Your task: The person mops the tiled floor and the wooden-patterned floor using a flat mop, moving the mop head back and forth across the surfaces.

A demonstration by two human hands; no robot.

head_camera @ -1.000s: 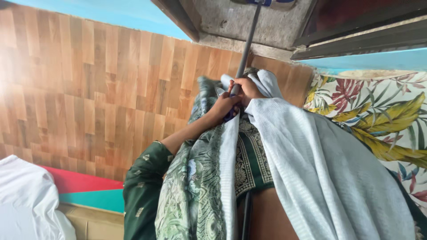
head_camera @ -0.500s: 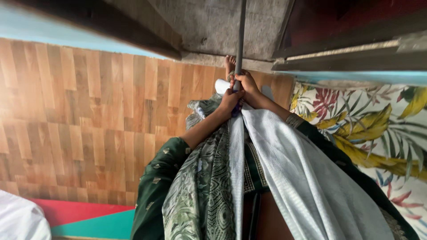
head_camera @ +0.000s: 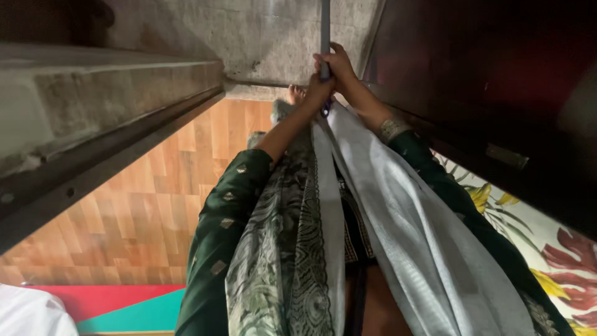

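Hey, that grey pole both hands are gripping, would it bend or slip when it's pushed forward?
The grey pole looks straight and thin, so probably stiff and fairly light. The left hand and right hand wrap it closely, so slipping seems unlikely.

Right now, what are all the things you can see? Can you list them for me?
Pole: one, grey, thin, running up out of the top of the picture, over the rough grey floor.
Wooden-look floor: one area, orange-brown planks, lower left.
Concrete ledge: one, grey, upper left, with a dark metal rail under it.
Dark door: one, dark reddish-brown, right side.
Leaf-print cloth: one, white with yellow and red leaves, bottom right.
Scarf: one, pale white, hanging down the front.
Bare foot: one seen, by the floor's edge.
Left hand: gripping the pole, lower down.
Right hand: gripping the pole, just above.
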